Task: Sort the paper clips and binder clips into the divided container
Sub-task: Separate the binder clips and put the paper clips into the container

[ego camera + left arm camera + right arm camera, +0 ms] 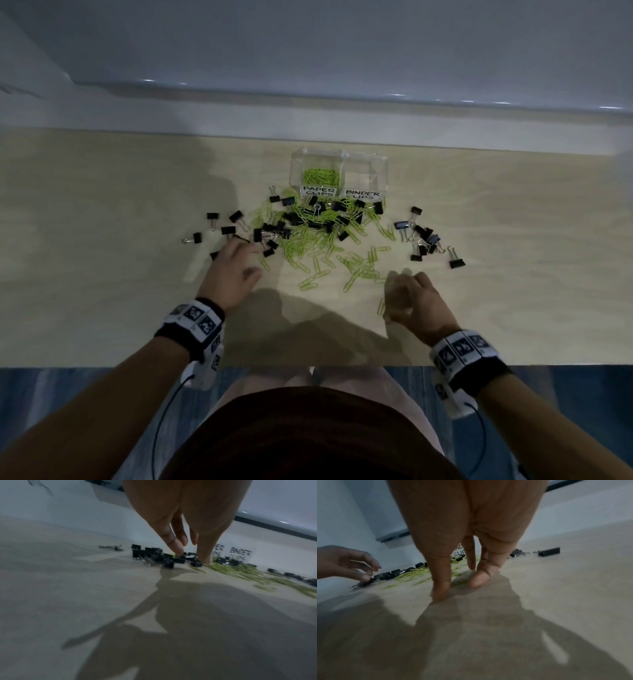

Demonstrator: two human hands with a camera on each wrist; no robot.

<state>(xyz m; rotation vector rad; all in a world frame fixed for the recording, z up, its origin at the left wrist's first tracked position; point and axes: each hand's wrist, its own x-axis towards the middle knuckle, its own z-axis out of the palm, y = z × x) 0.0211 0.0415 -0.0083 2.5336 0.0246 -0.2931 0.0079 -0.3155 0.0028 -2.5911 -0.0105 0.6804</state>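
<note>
A clear divided container (pixel 363 161) stands at the back of the table; its left cell, labelled PAPER CLIPS, holds green paper clips (pixel 321 175), and nothing shows in the BINDER CLIPS cell (pixel 368 176). In front lies a mixed pile of green paper clips (pixel 308 246) and black binder clips (pixel 294 217). My left hand (pixel 251 255) reaches into the left side of the pile, its thumb and fingers (pixel 177 550) spread just over a binder clip (pixel 179 559). My right hand (pixel 394 294) points down, with the thumb (pixel 440 593) and a fingertip touching the table apart and nothing between them.
Loose binder clips lie to the left (pixel 227 230) and in a group to the right (pixel 424 240). A single paper clip (pixel 381 306) lies beside my right hand. A white wall ledge (pixel 308 116) runs behind the table. The table's front edge (pixel 308 365) is close to my lap.
</note>
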